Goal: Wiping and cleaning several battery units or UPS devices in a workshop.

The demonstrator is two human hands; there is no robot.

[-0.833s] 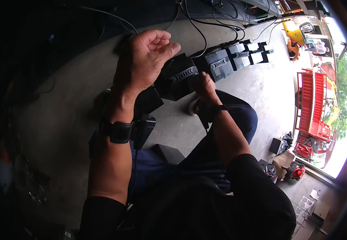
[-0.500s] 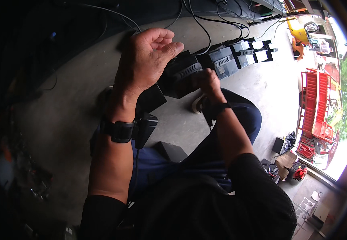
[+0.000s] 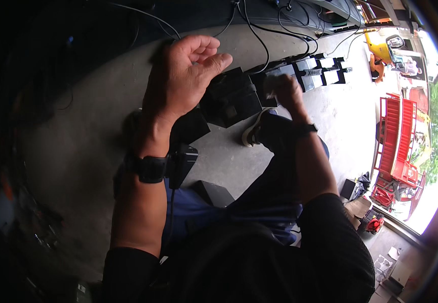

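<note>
My left hand (image 3: 191, 76) is raised at upper centre with its fingers loosely curled. Its thumb stands apart from the fingers, and nothing shows in its grasp. My right hand (image 3: 290, 95) is closed and blurred by motion, with a pale, crumpled rag-like thing (image 3: 277, 83) at its fingers. It is over a row of dark box-shaped housings on the floor. A large black housing (image 3: 234, 101) lies between my hands, and a grey one with curved ridges (image 3: 310, 72) is farther along. Another black housing (image 3: 191, 127) is partly hidden behind my left wrist.
Black cables (image 3: 267, 30) hang and loop beyond the row. My shoe (image 3: 251, 132) rests close to the housings. A dark block (image 3: 214, 194) lies between my legs. Off to the right are a red metal frame vehicle (image 3: 393, 136), a yellow machine (image 3: 379, 46) and a cardboard piece (image 3: 358, 209).
My right hand has moved right and slightly up, from the large black housing to the one beyond it. That large housing sits turned differently now. My left hand stays in place.
</note>
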